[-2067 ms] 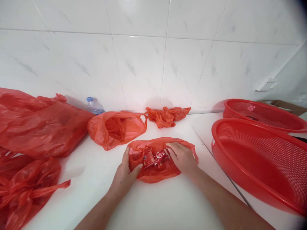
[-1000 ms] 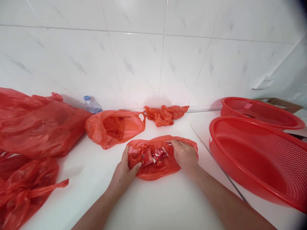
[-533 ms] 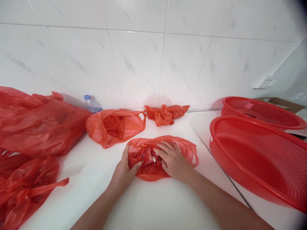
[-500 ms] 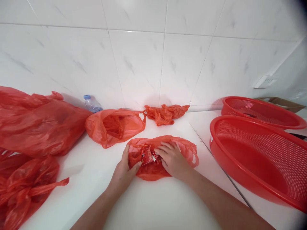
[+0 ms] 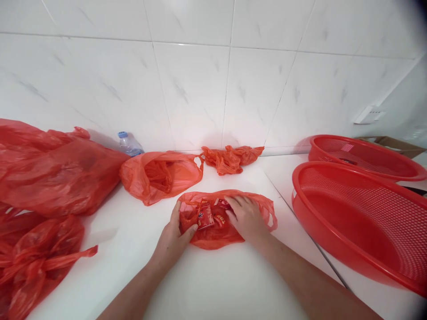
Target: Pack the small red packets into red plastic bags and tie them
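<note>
Fingers (image 5: 233,205) of our right hand (image 5: 248,218) lie flat and spread on the small red bag (image 5: 213,238) at the middle of the white surface (image 5: 213,284), gripping nothing; half a second ago they pressed further left, over the snack packets (image 5: 207,218), and they have since slid right, leaving the packets uncovered again. Our left hand (image 5: 173,238) has not moved: its thumb and fingers are closed in a pinch on the bag's left edge, pinning it to the surface. We judge that the bag's contents are being settled rather than taken out. At least two red packets show at the bag's mouth; more may lie hidden beneath the plastic.

Beyond the hands, we count one open red bag (image 5: 162,175) lying on its side and one crumpled red bag (image 5: 230,159) against the tiled wall (image 5: 200,80). One clear bottle (image 5: 128,143) with a blue cap stands in the corner behind. To the left sits a heap of larger red bags (image 5: 50,173), at least two, too tangled to count exactly. To the right, two red baskets (image 5: 360,209) sit one behind the other, with a cardboard box (image 5: 395,143) at the far edge.
</note>
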Motion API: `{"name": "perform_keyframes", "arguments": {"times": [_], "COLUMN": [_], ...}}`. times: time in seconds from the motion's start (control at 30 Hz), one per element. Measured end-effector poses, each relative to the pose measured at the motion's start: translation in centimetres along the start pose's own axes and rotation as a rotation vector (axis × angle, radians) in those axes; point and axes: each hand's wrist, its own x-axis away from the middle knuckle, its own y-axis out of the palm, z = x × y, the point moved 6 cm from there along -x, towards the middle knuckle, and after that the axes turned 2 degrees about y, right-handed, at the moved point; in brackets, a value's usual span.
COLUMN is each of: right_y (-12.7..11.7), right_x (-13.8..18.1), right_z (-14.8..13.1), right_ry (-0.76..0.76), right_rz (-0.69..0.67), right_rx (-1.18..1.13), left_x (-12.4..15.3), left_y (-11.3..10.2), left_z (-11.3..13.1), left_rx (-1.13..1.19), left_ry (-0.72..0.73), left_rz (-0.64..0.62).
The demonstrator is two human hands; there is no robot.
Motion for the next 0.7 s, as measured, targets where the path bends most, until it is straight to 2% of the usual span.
{"name": "perform_keyframes", "arguments": {"times": [0.13, 0.23, 0.3, 0.4, 0.53, 0.7], "right_y": [-0.5, 0.0, 0.5, 1.0, 1.6, 0.8], "right_x": [0.1, 0.3, 0.4, 0.5, 0.7, 0.7], "right_z": [-1.4, -2.4, -2.7, -2.6, -2.4, -1.7], "right_ry": [-0.09, -0.162, -0.17, -0.158, -0.14, -0.091], "right_rz": [-0.049, -0.171, -0.251, -0.291, -0.25, -0.082], "right_rx": [-0.108, -0.104, -0.081, -0.076, -0.108, -0.114], "left_x": [0.1, 0.0, 0.0, -0.2, -0.2, -0.1], "left_y": [0.0, 0.0, 0.1, 0.2, 0.1, 0.0], "left_z": [0.1, 0.1, -0.1, -0.3, -0.3, -0.2], "left_rx": [-0.001, 0.005, 0.011, 0.017, 0.026, 0.057], "left_ry": [0.006, 0.023, 0.029, 0.044, 0.071, 0.056], "left_rz": [0.003, 0.009, 0.009, -0.001, 0.004, -0.037]}}
